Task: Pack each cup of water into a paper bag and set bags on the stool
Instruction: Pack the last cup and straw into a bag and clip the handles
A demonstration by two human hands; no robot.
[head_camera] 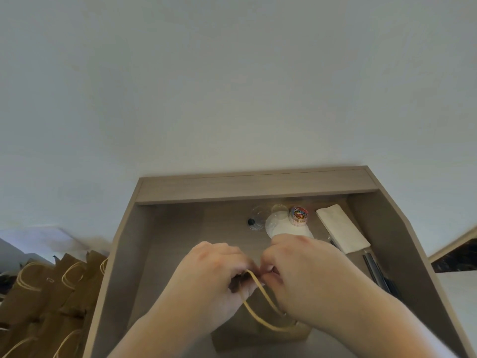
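Observation:
A brown paper bag point(258, 337) stands on the wooden desk point(165, 241) right below me. My left hand point(214, 277) and my right hand point(302, 272) meet over its top edge, and both pinch it there. The bag's cream handle loop point(260, 306) hangs down toward me between my wrists. The bag's inside is hidden by my hands. Behind my right hand, clear plastic cups with lids point(281, 223) stand near the desk's back wall, partly hidden.
A small tub of coloured paper clips point(299, 215) and a stack of white paper point(340, 228) lie at the back right. Dark straws point(376, 270) lie along the right side. Several brown paper bags point(51, 293) stand to the left of the desk.

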